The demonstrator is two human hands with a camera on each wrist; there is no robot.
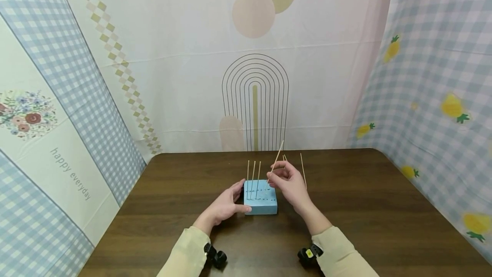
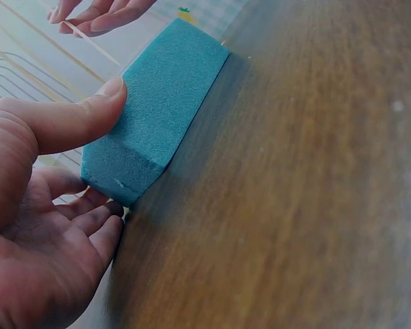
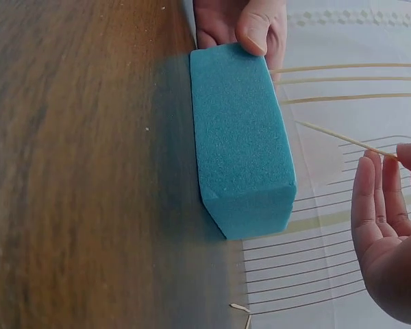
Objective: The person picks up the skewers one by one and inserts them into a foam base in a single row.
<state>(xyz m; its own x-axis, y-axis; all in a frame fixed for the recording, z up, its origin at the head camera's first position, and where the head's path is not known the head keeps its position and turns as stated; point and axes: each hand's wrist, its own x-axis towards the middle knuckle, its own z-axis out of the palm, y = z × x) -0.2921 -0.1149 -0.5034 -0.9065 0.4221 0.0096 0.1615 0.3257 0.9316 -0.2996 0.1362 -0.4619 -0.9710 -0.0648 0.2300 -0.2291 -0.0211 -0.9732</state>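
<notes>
A light-blue foam block point(image 1: 261, 210) with rows of small dark holes in its top sits on the table. My left hand point(image 1: 226, 204) holds it at its left end, the thumb on the near face and the fingers round the far side. Three thin wooden skewers point(image 1: 253, 176) stand upright in the block's left part. Above the block, my right hand point(image 1: 293, 186) pinches another skewer point(image 3: 349, 140) between thumb and fingertips. That skewer is tilted, its lower tip just over the block's top and apart from it in the right wrist view.
More loose skewers point(image 1: 303, 168) lie on the brown wooden table point(image 1: 346, 208) behind and right of my right hand, partly hidden by it. Patterned cloths point(image 1: 184, 97) hang behind the table and at both sides.
</notes>
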